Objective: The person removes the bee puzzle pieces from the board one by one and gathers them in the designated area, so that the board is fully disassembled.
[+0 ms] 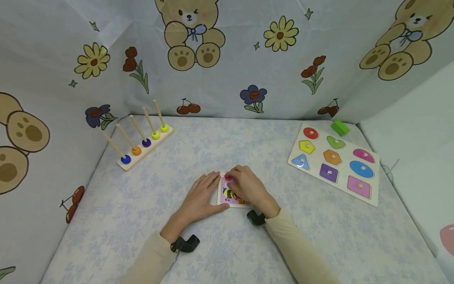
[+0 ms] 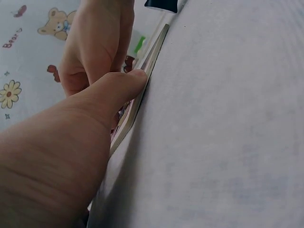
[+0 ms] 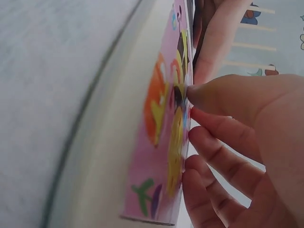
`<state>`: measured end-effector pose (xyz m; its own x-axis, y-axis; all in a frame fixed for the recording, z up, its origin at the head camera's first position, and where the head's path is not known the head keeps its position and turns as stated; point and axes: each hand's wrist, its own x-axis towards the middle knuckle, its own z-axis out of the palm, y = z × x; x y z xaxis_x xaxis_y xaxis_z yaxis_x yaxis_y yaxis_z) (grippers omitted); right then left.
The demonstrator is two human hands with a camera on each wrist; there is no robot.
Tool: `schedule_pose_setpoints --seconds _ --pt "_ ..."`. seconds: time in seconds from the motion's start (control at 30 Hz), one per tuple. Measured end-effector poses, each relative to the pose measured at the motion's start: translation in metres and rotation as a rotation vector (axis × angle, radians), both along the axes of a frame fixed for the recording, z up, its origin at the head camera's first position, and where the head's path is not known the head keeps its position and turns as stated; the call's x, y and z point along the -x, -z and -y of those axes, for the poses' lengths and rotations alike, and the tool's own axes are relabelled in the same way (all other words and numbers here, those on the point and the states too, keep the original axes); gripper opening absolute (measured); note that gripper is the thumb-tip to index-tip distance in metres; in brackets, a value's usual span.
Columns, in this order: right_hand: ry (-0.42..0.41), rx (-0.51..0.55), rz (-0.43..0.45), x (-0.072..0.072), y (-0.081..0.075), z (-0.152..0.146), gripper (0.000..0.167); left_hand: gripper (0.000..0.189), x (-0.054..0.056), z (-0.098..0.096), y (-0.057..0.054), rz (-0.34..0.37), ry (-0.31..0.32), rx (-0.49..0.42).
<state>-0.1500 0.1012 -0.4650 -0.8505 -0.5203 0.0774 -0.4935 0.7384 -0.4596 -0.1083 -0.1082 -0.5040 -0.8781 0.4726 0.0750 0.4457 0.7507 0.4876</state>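
Mottled tablecloth (image 1: 220, 144) underlies a bee puzzle (image 1: 229, 194), which could slide if the left hand (image 1: 201, 199), fingers spread, slackens while the right hand (image 1: 252, 190), pinch indeterminable, pushes.

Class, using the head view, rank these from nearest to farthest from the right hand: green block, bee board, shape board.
1. Bee board, under the right hand.
2. Shape board, off to the right.
3. Green block, also right, beyond the shape board's far edge.
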Motion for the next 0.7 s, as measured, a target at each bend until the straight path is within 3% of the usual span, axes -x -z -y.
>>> schedule_pose_setpoints --seconds 0.37,0.7 --pt "0.005 -0.011 0.065 0.0038 0.0061 0.0017 0.029 0.1 -0.0005 -0.0009 -0.0019 0.016 0.003 0.002" --pt "-0.01 0.045 0.062 0.0037 0.0061 0.0025 0.031 0.1 -0.0003 -0.0004 -0.0015 0.02 -0.003 0.006"
